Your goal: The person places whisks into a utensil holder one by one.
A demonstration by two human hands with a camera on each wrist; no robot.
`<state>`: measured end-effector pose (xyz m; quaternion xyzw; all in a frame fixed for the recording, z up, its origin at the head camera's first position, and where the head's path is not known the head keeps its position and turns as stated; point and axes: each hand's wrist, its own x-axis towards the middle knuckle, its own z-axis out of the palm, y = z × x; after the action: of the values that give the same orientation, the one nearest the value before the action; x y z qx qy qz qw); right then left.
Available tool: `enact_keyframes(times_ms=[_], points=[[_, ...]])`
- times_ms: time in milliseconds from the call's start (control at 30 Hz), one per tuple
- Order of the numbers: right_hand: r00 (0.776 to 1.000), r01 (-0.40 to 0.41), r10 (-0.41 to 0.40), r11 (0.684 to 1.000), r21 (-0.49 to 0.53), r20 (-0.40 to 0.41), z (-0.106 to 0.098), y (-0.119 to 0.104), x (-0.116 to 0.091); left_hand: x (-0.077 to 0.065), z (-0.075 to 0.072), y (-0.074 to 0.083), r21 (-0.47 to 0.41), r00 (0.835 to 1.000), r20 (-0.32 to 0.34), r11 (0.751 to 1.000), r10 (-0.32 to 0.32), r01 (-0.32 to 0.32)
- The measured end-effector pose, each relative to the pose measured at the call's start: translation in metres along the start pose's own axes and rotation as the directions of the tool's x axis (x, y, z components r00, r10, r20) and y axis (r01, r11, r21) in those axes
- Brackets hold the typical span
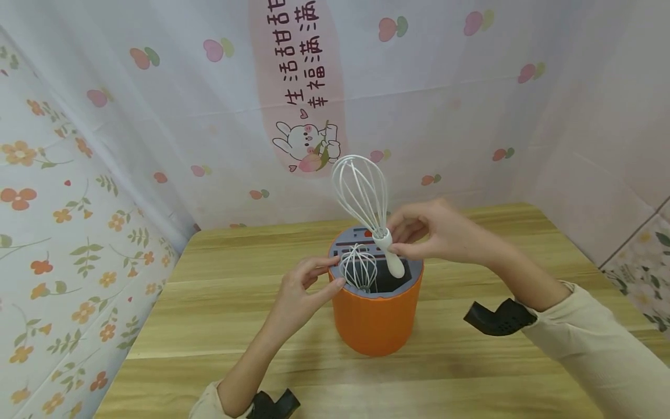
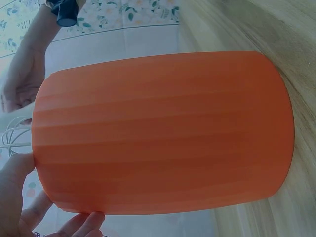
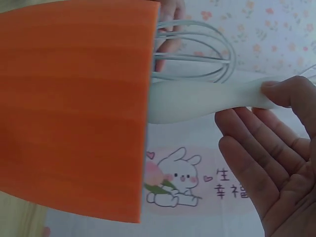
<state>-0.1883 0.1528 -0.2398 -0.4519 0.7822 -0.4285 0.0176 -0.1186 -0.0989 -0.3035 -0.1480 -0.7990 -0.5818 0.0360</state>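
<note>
An orange utensil holder [image 1: 376, 326] with a grey slotted top [image 1: 342, 237] stands upright on the wooden table. My right hand [image 1: 437, 230] pinches a white whisk [image 1: 384, 240] between thumb and fingers, near the upper end of its handle. Its wire loops point up, and the handle's lower end is at the dark opening of the holder. A smaller whisk [image 1: 359, 269] sits in that opening, wires up, its handle hidden inside. With thumb and fingertips my left hand [image 1: 302, 291] holds the holder by its left upper edge, as the left wrist view [image 2: 17, 192] also shows.
The wooden table [image 1: 220, 326] reaches around the holder on all sides. Behind it hangs a printed curtain [image 1: 429, 116] with a rabbit drawing, and a flowered cloth [image 1: 68, 233] hangs at the left. Black wrist mounts [image 1: 499, 318] are strapped to both forearms.
</note>
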Motion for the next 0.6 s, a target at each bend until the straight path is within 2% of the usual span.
enact_keyframes(times_ms=[233,467,600], points=[[0.990,-0.121,0.121,0.993,-0.001,0.079,0.001,0.013,-0.002,0.000,0.001,0.000,0.000,1.000,0.002,1.000,0.003,-0.003],[0.977,-0.107,0.112,0.994,-0.038,0.180,0.000,0.020,0.000,0.000,0.000,0.001,0.010,1.000,0.008,1.000,-0.009,0.009],[0.962,-0.097,0.113,0.992,-0.077,0.248,-0.001,0.020,0.004,0.001,0.000,0.001,0.017,1.000,0.011,1.000,-0.016,0.015]])
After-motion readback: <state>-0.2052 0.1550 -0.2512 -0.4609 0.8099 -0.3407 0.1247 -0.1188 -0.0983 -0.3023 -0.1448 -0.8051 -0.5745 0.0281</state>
